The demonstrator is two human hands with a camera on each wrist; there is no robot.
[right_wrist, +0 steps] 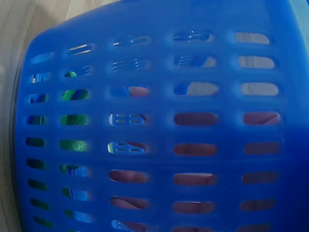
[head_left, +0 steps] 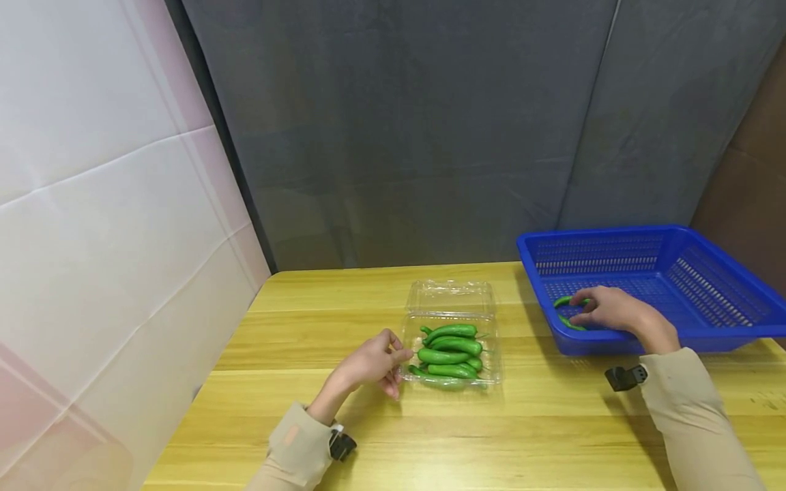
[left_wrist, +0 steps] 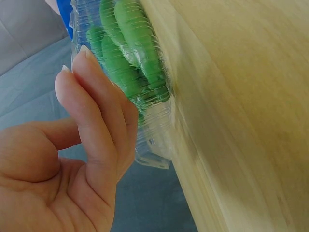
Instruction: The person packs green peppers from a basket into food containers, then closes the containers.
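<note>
A clear plastic clamshell box [head_left: 451, 297] lies with its lid folded back. Several green chili peppers [head_left: 448, 356] fill its near half, also seen through its ribbed wall in the left wrist view. My left hand [head_left: 376, 361] is at the box's left side, fingers mostly straight along the wall; its thumb is partly hidden in the left wrist view. Over the near left corner of the blue plastic basket [head_left: 614, 232], my right hand [head_left: 614, 310] reaches down, thumb and forefinger apart above green peppers [head_left: 561, 301]. The basket wall mostly hides this hand in the right wrist view.
Both containers stand on a wooden table [head_left: 258, 409]. Grey fabric [head_left: 399, 136] rises behind the table's far edge, and a pale panel [head_left: 110, 239] borders the left side. The basket's slotted side [right_wrist: 154, 159] fills the right wrist view.
</note>
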